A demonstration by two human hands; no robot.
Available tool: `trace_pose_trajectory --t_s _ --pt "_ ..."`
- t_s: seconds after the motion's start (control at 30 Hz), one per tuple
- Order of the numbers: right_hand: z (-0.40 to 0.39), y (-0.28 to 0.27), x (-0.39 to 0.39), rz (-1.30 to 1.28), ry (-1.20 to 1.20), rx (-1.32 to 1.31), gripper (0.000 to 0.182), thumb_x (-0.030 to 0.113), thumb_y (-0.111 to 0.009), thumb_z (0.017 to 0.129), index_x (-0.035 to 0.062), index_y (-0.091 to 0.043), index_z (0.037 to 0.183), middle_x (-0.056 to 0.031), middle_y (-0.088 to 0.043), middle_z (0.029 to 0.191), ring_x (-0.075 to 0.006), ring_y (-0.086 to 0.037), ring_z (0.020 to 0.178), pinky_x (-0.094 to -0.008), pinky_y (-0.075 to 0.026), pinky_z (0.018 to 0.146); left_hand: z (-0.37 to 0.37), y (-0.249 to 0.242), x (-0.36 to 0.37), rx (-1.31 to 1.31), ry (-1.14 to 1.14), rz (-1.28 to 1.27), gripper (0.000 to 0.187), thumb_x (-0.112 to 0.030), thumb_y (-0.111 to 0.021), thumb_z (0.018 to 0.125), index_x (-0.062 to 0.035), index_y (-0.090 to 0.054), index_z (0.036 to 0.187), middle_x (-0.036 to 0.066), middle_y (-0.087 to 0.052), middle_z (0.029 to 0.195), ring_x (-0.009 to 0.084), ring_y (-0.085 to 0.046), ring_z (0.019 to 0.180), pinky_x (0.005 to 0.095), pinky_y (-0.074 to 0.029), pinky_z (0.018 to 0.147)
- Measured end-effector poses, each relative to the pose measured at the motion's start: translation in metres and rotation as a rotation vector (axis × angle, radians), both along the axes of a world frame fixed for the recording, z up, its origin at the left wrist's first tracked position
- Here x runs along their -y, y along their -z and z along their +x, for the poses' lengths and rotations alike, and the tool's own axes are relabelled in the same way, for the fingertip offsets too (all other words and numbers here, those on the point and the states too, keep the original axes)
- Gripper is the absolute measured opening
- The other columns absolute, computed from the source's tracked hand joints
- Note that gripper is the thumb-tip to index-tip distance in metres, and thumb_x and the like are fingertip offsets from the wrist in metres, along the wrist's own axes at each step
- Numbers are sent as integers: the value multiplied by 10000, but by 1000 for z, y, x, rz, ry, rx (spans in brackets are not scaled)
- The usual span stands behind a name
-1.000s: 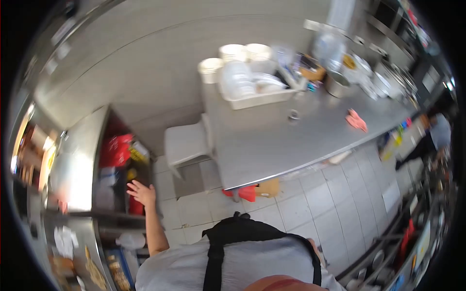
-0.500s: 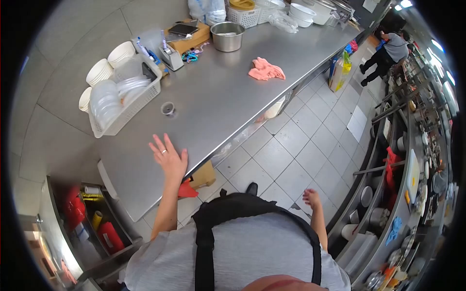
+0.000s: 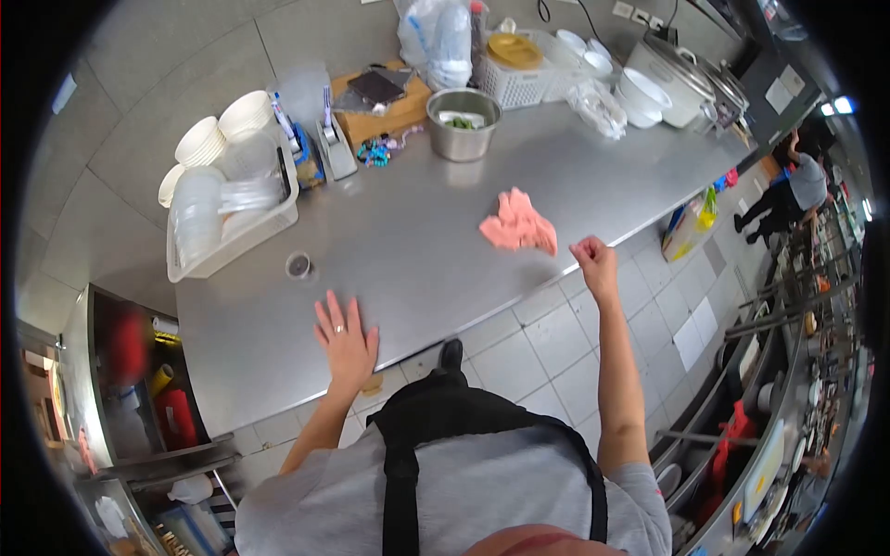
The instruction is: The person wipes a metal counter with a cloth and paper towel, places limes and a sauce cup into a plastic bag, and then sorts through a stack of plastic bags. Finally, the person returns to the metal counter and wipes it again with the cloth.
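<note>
My left hand (image 3: 347, 345) lies flat on the steel table (image 3: 422, 269) with its fingers spread, a ring on one of them. Just beyond its fingertips stands a small clear cup (image 3: 298, 266) with something dark inside. My right hand (image 3: 594, 264) hovers by the front edge of the table, fingers curled in and nothing visible in them. Nearest to it is a crumpled pink cloth (image 3: 519, 224) on the tabletop, a short gap away from the fingers.
A white basket (image 3: 236, 246) of plastic lids and bowls sits at the left. Farther back are a steel pot (image 3: 464, 139) with something green inside, a tape dispenser (image 3: 336, 153) and white bowls (image 3: 642, 96). Another person (image 3: 802, 190) stands in the aisle at right.
My right hand has risen from beside my body to the table edge near the pink cloth, its fingers curling. My left hand stays flat on the table. The view has shifted toward the table.
</note>
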State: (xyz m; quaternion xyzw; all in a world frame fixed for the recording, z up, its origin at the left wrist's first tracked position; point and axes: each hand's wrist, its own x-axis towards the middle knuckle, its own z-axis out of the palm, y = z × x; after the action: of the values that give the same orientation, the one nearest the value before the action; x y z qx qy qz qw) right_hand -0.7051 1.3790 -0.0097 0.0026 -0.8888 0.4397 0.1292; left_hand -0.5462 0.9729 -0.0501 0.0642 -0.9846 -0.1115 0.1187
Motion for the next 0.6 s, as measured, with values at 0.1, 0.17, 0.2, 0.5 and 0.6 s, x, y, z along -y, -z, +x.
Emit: trace_pose_trajectory --t_s 0.1,0.17,0.2,0.5,0.6 --pt "-82 -58 31 120 -129 -97 221 187 -621 794 -1 -544 707 -90 -467 541 -174 -406 497 -315 -362 488 -1 -1 -1 44 -24 28 569 -278 -541 823 -41 -358 1306 229 -101 1443 463 -96 1304 601 -183 987" --pt "-134 -97 59 187 -247 -234 145 133 -575 804 8 -560 731 -127 -530 599 -257 -481 537 -353 -396 528 -5 -4 -2 39 -53 45 547 -266 -543 821 -41 -376 1291 217 -136 1438 447 -120 1305 588 -191 991" --pt "-160 -112 71 231 -310 -307 100 98 -549 803 15 -571 752 -144 -565 642 -304 -525 577 -374 -414 556 -6 -7 -3 25 -64 57 531 -258 -544 820 -41 -388 1279 212 -164 1431 439 -142 1302 578 -199 993" --pt "-345 -186 185 591 -359 -912 242 50 -515 780 130 -617 984 -123 -593 1049 -310 -576 922 -428 -458 772 0 4 4 -347 -230 182 319 -81 -518 818 8 -504 1124 217 -336 1338 415 -338 1210 471 -318 965" --pt "-390 -194 194 760 -419 -904 252 105 -547 763 205 -606 987 -120 -566 1096 -327 -589 898 -431 -483 739 0 -15 -13 -433 -431 328 268 -65 -493 847 28 -519 1097 206 -359 1329 377 -358 1209 436 -337 957"
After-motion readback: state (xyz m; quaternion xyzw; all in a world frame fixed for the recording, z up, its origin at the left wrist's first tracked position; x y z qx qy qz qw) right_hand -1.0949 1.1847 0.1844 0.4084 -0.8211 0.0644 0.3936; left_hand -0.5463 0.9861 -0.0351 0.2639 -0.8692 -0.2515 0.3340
